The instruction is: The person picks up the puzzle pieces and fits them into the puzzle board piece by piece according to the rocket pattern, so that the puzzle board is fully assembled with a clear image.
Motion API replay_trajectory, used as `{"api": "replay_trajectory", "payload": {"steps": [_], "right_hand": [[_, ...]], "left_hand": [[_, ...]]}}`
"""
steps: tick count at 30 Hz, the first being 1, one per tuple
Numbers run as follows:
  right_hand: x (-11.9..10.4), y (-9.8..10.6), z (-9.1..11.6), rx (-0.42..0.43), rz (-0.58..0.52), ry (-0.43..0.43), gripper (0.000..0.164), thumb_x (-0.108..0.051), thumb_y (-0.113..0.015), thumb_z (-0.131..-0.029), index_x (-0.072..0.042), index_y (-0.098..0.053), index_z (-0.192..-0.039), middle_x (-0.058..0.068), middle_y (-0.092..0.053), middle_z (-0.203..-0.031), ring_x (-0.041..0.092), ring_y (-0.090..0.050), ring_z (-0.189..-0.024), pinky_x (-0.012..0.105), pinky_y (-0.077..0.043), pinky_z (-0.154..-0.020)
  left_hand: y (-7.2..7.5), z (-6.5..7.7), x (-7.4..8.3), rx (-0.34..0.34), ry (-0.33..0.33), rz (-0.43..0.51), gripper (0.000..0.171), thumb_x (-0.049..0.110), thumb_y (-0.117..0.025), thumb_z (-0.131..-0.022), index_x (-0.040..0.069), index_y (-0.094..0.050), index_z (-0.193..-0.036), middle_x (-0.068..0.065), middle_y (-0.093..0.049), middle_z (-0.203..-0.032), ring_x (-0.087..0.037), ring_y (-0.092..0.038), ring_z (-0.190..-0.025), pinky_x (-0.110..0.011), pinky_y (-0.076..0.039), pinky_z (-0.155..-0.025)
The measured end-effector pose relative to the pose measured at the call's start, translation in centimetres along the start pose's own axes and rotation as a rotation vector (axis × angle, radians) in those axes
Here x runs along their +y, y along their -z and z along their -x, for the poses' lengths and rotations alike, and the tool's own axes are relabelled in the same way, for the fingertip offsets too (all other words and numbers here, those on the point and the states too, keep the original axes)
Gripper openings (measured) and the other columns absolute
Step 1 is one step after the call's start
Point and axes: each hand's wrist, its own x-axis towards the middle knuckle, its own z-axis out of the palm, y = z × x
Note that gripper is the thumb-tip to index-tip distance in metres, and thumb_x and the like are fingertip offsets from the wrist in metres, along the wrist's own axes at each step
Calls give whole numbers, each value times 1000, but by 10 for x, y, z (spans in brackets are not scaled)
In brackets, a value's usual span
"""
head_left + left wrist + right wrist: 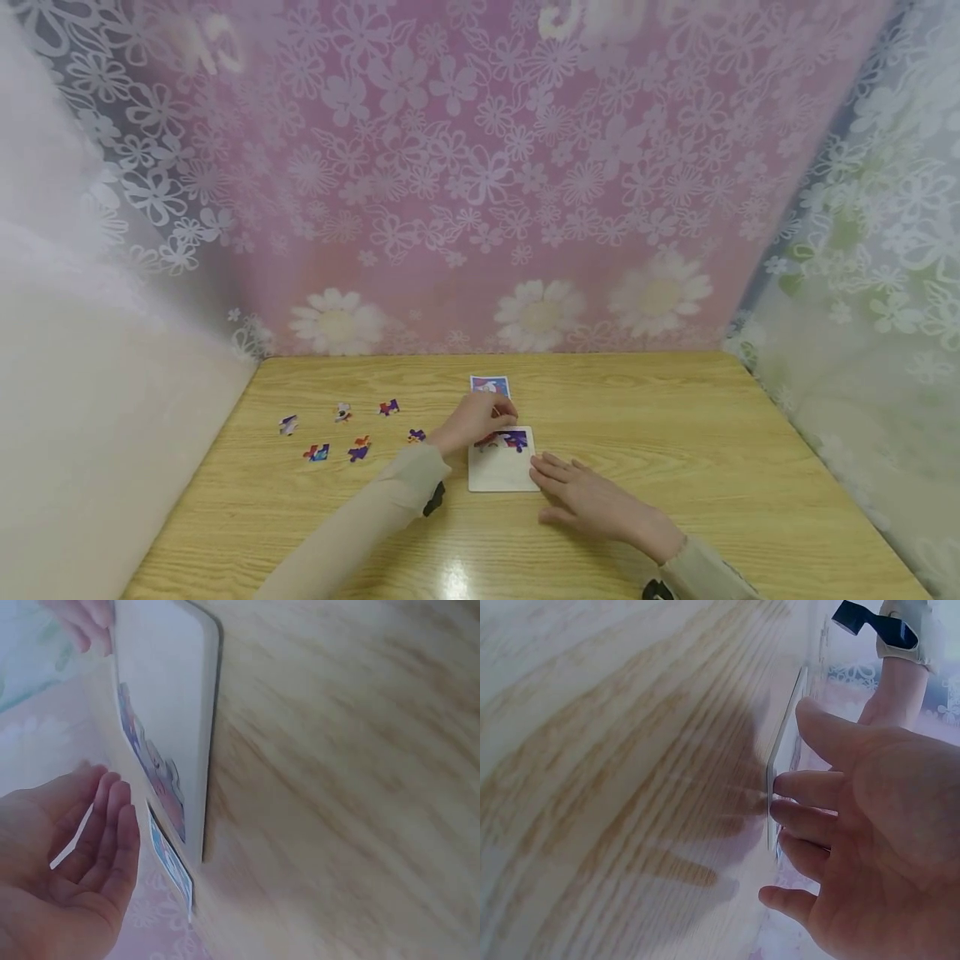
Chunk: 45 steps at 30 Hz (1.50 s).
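A white puzzle board [502,477] lies on the table, with a few joined purple and red jigsaw pieces [516,439] along its far edge. Over that far edge hovers my left hand [474,421], its fingers loosely bent and the thumb tip close to the forefinger. In the left wrist view no piece shows between those fingertips [120,787]. My right hand [592,500] lies palm down with spread fingers, its fingertips at the board's right edge. Just beyond the board is a small picture card [489,384], partly hidden by the left hand.
Several loose jigsaw pieces are scattered left of the board, among them a purple one [416,436] near the left forearm and a red and blue one [317,452]. Flowered curtains [525,208] close off the wooden table [645,400] at the back and sides.
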Motion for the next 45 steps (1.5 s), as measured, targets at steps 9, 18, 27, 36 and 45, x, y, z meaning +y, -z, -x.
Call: {"api": "replay_trajectory", "payload": {"steps": [9, 18, 27, 36, 45], "right_hand": [[-1, 1, -2, -29, -38, -38, 63, -39, -55, -104, 1, -45, -150, 17, -37, -160, 40, -33, -147, 63, -30, -114], [-2, 1, -2, -3, -22, -8, 62, -39, -55, -104, 3, -47, -148, 20, -40, -157, 43, -35, -145, 64, -33, -112], [1, -1, -2, -3, -44, -21, 61, -38, -55, -104, 2, -45, -150, 18, -39, -159, 42, -32, -147, 62, -32, -114], [0, -1, -1, 1, -22, -6, 60, -39, -54, -105, 3, -47, -148, 18, -40, -158, 41, -34, -146, 61, -32, -114], [1, -3, -3, 3, -20, -8, 62, -42, -53, -105, 2, -47, -149, 18, -40, -158, 40, -33, -147, 61, -32, -114]], "left_hand": [[16, 13, -5, 67, 37, 220, 23, 25, -59, -104, 8, -74, -111, -2, -74, -97, -18, -71, -88, -28, -58, -75], [39, 32, -24, 136, 95, 378, 37, 32, -54, -106, 4, -69, -126, -14, -75, -107, -31, -72, -98, -44, -59, -85], [74, 66, -53, 219, 157, 405, 37, 29, -56, -106, 1, -68, -126, -15, -74, -111, -33, -70, -103, -48, -57, -90], [107, 103, -89, 326, 219, 345, 38, 28, -55, -107, -2, -66, -128, -17, -73, -115, -36, -70, -105, -48, -57, -90], [145, 154, -128, 394, 359, 198, 45, 34, -55, -106, -1, -62, -134, -21, -69, -122, -37, -67, -109, -50, -55, -93]]}}
